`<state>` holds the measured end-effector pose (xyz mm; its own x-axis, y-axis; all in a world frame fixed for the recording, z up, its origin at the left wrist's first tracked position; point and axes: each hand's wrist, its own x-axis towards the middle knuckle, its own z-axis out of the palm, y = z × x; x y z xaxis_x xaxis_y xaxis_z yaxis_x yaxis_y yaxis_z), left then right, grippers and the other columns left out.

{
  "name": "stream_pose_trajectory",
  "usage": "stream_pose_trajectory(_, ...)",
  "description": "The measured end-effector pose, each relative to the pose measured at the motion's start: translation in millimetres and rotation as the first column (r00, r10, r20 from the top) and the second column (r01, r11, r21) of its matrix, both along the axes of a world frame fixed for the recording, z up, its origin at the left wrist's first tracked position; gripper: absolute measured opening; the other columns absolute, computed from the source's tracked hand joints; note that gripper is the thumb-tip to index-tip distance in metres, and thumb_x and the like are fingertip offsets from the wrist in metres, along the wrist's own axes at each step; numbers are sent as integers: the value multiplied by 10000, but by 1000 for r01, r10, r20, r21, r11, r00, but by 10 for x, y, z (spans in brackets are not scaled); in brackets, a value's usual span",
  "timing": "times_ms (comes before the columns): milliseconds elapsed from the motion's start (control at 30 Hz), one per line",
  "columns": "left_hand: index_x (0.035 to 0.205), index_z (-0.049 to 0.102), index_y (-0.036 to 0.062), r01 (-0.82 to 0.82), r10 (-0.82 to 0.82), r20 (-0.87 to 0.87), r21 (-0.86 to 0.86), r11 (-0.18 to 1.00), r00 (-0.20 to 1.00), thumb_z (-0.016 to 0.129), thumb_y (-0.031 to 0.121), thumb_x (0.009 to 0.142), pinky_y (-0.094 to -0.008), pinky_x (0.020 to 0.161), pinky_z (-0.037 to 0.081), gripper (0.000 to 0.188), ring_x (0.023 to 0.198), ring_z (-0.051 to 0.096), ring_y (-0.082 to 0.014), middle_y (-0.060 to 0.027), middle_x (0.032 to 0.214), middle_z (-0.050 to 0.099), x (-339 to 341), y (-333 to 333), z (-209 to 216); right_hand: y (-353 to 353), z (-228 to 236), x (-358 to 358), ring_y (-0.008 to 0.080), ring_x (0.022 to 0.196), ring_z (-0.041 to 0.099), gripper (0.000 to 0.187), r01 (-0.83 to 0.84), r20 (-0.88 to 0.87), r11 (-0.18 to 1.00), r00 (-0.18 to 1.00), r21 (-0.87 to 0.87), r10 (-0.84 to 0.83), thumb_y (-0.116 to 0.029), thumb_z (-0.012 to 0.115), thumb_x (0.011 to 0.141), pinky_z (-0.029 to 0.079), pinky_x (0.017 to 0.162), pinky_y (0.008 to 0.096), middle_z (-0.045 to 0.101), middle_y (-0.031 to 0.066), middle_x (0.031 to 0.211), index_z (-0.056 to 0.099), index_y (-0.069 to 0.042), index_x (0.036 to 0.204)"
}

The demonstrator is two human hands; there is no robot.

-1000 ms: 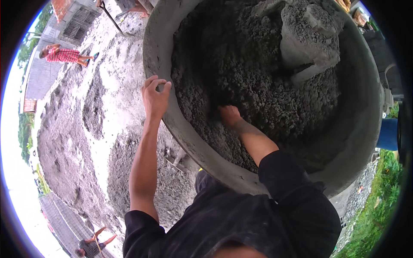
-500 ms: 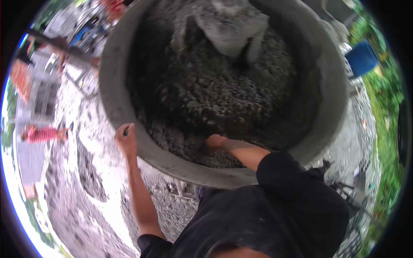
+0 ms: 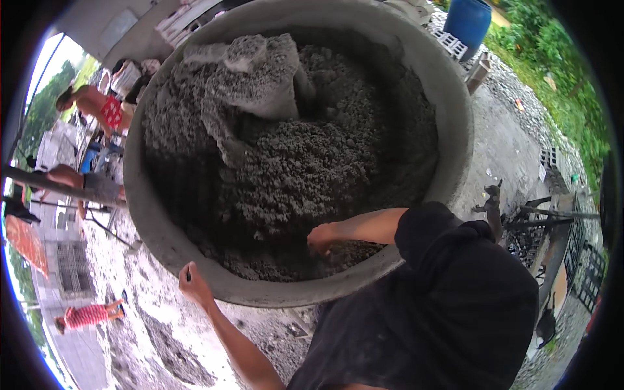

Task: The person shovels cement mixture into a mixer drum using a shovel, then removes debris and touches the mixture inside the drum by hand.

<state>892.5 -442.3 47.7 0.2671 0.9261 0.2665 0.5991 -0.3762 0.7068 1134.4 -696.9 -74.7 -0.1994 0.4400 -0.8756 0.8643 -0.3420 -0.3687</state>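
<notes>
A large round grey mixing drum (image 3: 448, 130) with a thick rim stands in front of me, holding wet, crumbly grey concrete mix (image 3: 305, 175). Out of the mix rises a mix-caked mixer part (image 3: 260, 75). My right hand (image 3: 322, 238) reaches over the near rim, low in the drum at the mix. Its fingers curl downward, their tips lost in shadow; whatever they grasp is hidden. At the outer near-left edge of the rim is my left hand (image 3: 194, 284), its fingers closed in a curl. A dark patch shows between finger and thumb, too small to name.
A blue barrel (image 3: 467, 29) stands beyond the drum at right, near grey hollow blocks (image 3: 450, 44). At right a dog (image 3: 492, 207) is beside a metal frame (image 3: 552, 221). Several people are at left, one in striped red (image 3: 88, 316). A bar (image 3: 58, 184) reaches toward the drum.
My view has shifted, showing more of the drum's far side. The caked mixer part now appears farther left within the drum. Both hands keep nearly the same places at the drum.
</notes>
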Motion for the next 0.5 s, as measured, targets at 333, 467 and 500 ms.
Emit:
stream_pose_trajectory(333,956,683,-48,31,-34,46,67,997,998,627,233,864,-367,776,491,301,811,627,-268,-159,903,686,-141,237,-159,-501,986,114,351,871,589,315,-131,76,581,990,803,118,-209,695,636,500,678,456,565,138,931,604,-88,912)
stream_pose_trajectory(467,969,675,-57,18,-19,9,44,999,1000,612,245,870,-367,799,482,325,839,623,-274,-172,918,680,-108,253,-146,-1270,1785,723,241,965,568,269,-233,226,260,972,937,58,-151,648,727,542,729,383,552,80,967,565,-112,980)
stream_pose_trajectory(500,976,671,-62,17,-17,-20,26,1000,1000,606,254,873,-370,810,476,339,848,619,-276,-175,923,678,-135,278,-158,-1557,1954,1011,214,987,581,225,-170,205,157,947,973,-245,-107,610,782,544,781,334,577,72,1039,569,-102,1004)
